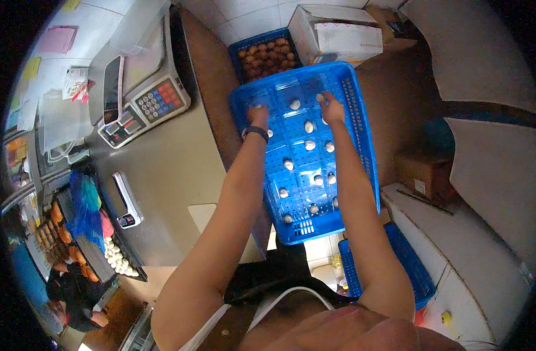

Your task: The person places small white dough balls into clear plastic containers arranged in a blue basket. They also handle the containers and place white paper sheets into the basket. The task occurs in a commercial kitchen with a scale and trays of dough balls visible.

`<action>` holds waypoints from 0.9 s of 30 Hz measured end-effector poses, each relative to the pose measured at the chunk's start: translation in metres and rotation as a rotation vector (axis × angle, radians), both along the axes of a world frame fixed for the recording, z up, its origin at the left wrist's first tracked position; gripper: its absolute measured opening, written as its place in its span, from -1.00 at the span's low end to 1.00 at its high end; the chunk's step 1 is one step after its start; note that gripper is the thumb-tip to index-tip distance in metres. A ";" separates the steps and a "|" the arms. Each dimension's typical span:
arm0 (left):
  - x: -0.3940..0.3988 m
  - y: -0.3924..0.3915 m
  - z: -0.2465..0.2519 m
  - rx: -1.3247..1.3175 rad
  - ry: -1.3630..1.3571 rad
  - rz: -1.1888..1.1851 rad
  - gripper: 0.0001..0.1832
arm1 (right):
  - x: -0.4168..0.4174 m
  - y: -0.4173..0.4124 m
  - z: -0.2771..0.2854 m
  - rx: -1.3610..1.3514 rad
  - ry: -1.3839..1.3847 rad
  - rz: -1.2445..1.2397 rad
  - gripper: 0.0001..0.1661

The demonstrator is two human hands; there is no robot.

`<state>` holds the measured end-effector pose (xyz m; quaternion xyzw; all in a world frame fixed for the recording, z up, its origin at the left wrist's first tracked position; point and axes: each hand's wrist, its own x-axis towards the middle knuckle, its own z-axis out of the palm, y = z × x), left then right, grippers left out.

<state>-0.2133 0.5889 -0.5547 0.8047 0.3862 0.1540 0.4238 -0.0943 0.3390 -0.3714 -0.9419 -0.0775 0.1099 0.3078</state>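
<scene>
A blue plastic crate (365,145) with perforated sides lies before me. Clear plastic trays (294,87) line its floor, and several small white balls (309,127) sit spaced out in them. My right hand (331,109) reaches into the far right part of the crate, its thumb and fingers pinching a small white ball (319,97). At the far left part is my left hand (258,116), a dark band on its wrist. A bit of white shows at its curled fingertips, too blurred to tell whether it is gripped. Both forearms cover part of the crate.
Left is a metal worktop (176,175) with a weighing scale (145,105) and a white handheld device (127,199). Beyond the crate stand a blue crate of round brown items (268,57) and a cardboard box (338,37). Another person (72,289) is at lower left.
</scene>
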 end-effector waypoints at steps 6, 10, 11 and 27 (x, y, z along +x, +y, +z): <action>0.040 -0.076 0.093 -0.675 0.172 0.370 -0.70 | -0.027 -0.016 0.003 0.294 0.073 -0.105 -0.56; 0.011 -0.127 0.189 -1.175 0.116 0.140 -0.78 | -0.091 0.005 0.047 0.671 0.276 -0.200 -0.60; 0.008 -0.142 0.206 -1.305 -0.029 0.106 -0.80 | -0.104 0.010 0.059 0.769 0.199 -0.144 -0.59; -0.395 0.062 0.369 -1.338 -0.703 0.595 -0.84 | -0.266 -0.063 0.160 0.573 0.235 -0.058 -0.66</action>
